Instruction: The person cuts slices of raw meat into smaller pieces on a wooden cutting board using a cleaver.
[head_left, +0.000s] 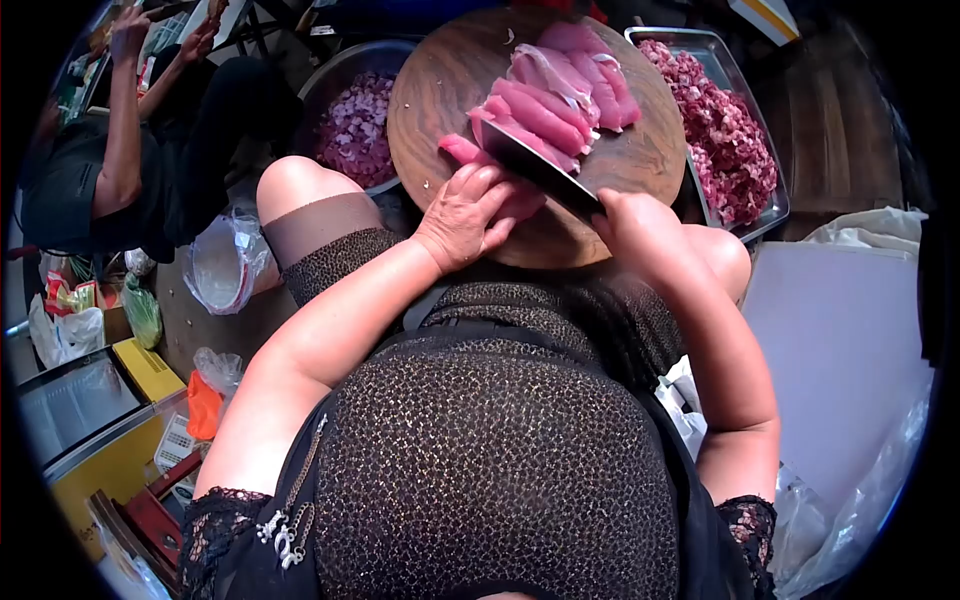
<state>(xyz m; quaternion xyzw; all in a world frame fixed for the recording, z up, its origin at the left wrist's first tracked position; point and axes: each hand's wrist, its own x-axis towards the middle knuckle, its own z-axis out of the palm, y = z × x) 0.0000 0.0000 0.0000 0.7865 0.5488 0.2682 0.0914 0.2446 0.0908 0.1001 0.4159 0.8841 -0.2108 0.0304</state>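
A round wooden chopping board (440, 85) sits in front of me, close to my knees. My right hand (637, 228) is closed around the handle of a cleaver (540, 168), whose dark blade slants up and left across the board. Fingers bent, my left hand (468, 217) presses a piece of raw meat (520, 203) against the board's near edge, just left of the blade. Its palm hides part of that piece. Beyond the blade lie several thick pink slices of meat (545, 108), overlapping one another.
A metal bowl (318, 88) of chopped meat stands left of the board. On the right is a metal tray (774, 213) heaped with minced meat (720, 140). Another person (120, 170) sits at the upper left. A yellow-edged scale-like box (150, 368) stands at lower left.
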